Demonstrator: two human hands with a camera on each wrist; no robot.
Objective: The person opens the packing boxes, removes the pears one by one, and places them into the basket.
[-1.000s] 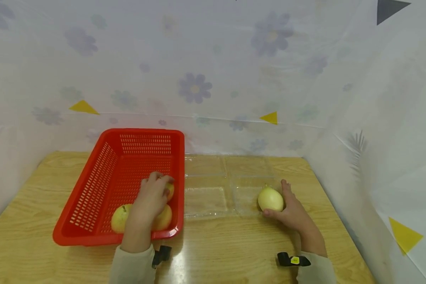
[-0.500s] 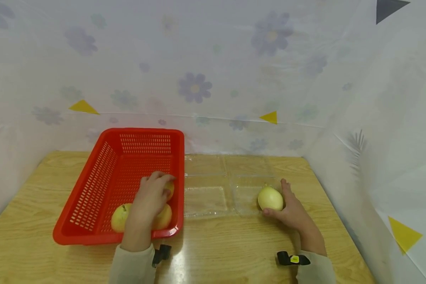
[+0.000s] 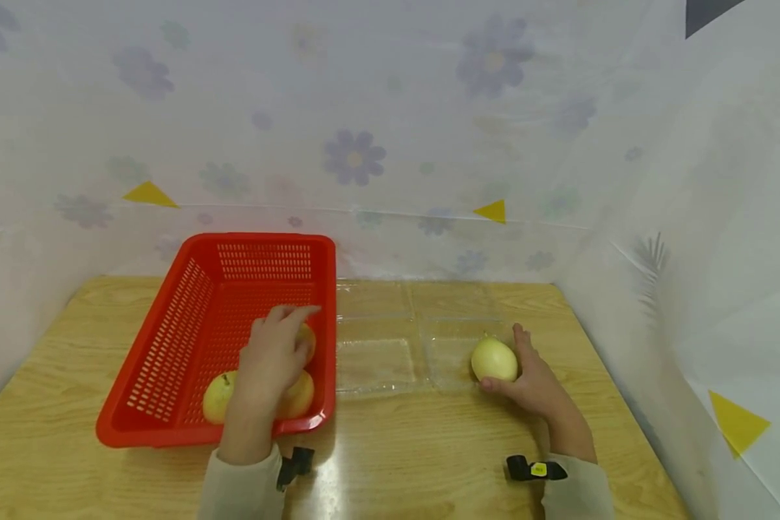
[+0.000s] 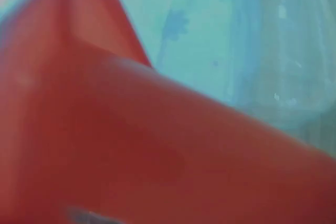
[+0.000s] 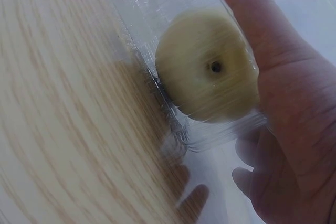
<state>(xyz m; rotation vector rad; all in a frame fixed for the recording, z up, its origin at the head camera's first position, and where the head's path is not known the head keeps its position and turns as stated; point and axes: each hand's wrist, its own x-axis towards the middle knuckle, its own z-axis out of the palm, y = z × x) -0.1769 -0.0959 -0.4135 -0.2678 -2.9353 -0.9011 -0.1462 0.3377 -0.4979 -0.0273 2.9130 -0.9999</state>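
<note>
In the head view my left hand point(image 3: 269, 357) is inside the red basket point(image 3: 216, 437), its thumb and fingers around a yellow pear point(image 3: 308, 342). Its index finger stretches toward the basket's right wall. Two more yellow pears lie close by, the left pear point(image 3: 218, 399) and the right pear point(image 3: 297, 397), partly behind my wrist. My right hand point(image 3: 538, 381) holds the right end of a clear plastic box point(image 3: 377, 361), thumb on the front side. A pale yellow pear point(image 3: 494, 360) sits in its front right compartment. Through the clear wall, the right wrist view shows this pear point(image 5: 202, 72) beside my thumb.
The box's several compartments lie right of the basket on a wooden table point(image 3: 416, 462). A flowered white sheet point(image 3: 403, 144) hangs behind and along the sides. In the left wrist view, the blurred red basket wall point(image 4: 157, 145) fills most of the picture.
My left hand has shifted slightly up and left with its index finger straighter, and more of the pear under it shows. My right hand has stayed at the box.
</note>
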